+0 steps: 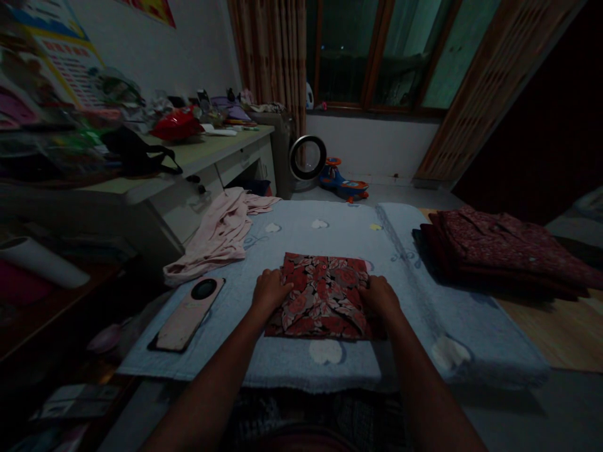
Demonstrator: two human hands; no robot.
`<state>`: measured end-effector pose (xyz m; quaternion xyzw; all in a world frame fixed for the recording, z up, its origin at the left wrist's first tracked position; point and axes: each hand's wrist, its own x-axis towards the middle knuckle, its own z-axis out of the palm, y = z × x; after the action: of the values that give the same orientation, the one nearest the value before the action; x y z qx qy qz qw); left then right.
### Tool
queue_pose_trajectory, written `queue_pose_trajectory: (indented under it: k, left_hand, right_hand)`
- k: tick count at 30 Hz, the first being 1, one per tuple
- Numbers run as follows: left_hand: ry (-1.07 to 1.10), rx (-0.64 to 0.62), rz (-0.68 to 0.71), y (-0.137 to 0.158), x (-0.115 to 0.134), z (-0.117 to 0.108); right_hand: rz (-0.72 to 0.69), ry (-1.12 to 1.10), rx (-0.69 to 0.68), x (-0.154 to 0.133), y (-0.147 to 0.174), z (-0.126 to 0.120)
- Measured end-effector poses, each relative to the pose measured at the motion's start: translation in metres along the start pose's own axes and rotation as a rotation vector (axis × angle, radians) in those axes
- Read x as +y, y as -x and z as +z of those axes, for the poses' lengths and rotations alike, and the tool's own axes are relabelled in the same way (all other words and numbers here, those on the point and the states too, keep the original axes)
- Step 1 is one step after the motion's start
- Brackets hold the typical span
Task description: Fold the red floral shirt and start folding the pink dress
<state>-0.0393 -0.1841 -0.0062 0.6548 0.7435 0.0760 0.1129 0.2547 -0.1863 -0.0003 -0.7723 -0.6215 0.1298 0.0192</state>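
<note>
A folded red floral shirt [325, 295] with a button near its top lies on the light blue cloth [325, 229] in front of me. My left hand [272, 290] grips its left edge, thumb on top and the other fingers curled at the side. At the opposite edge, my right hand [380, 294] is closed on the fabric in the same way. The undersides of both grips are hidden. To the left of the shirt rests a phone [191, 314] with a round camera ring.
A crumpled pink garment [221, 229] hangs over the cloth's left edge. Folded dark red clothes [499, 251] are stacked at the right. A cluttered desk [207, 154] stands left, with an open washing machine door [308, 158] and a blue ride-on toy [342, 182] beyond.
</note>
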Motion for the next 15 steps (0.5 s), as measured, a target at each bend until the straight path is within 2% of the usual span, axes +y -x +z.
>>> queue_pose_trajectory:
  k: [6,11,13,15]
  left_hand:
    - [0.157,-0.013,-0.017,-0.0011,0.0047,-0.0058]
    - [0.404,-0.044,-0.073,-0.0018,0.0040,-0.0085]
    - [0.569,-0.044,-0.047,-0.0024,0.0022,-0.0058]
    - [0.744,-0.079,0.053,-0.0030,0.0003,-0.0030]
  right_hand:
    - [-0.029,-0.224,0.083,-0.0027,0.0030,-0.0006]
    - [0.070,-0.597,0.086,0.0022,-0.0004,0.0033]
    - [0.062,-0.749,0.089,0.0036,-0.0029,0.0063]
    - [-0.044,-0.871,0.092,0.0035,-0.0050,0.0084]
